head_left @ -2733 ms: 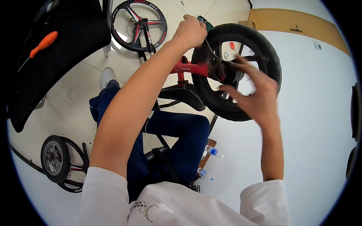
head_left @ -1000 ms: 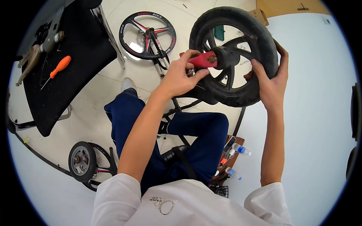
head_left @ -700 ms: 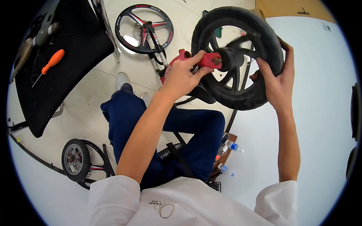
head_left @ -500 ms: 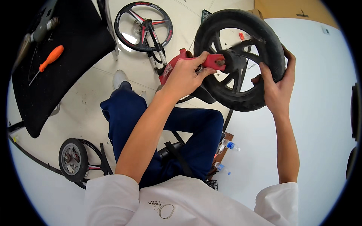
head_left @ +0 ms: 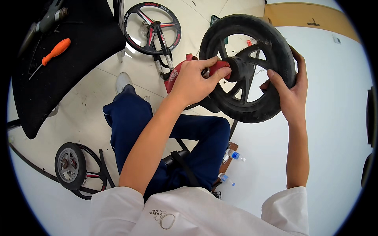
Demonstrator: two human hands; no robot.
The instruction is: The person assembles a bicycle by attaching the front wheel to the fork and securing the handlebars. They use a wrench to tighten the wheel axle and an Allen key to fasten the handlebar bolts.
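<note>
A black spoked wheel [head_left: 247,74] with a thick tyre is held up in front of me, tilted. My right hand [head_left: 292,88] is closed round the tyre's right edge, its thumb on the near side and fingers behind. My left hand [head_left: 197,80] pinches a red bracket-like end [head_left: 220,67] against the wheel's hub, thumb and index finger on either side. A red frame part [head_left: 173,78] with pale lettering shows behind my left hand. Whether it joins the red end is hidden by that hand.
An orange-handled screwdriver [head_left: 57,51] and a grey power tool [head_left: 49,21] lie on a black surface at left. A three-spoked wheel with its fork [head_left: 151,27] rests on the floor ahead. Another grey-hubbed wheel [head_left: 70,165] lies lower left. Plastic bottles [head_left: 233,153] stand near my seat.
The wheel has shifted slightly left and down, with both hands. My left thumb has moved over the end of the red piece, covering the rusty stub that showed before.
</note>
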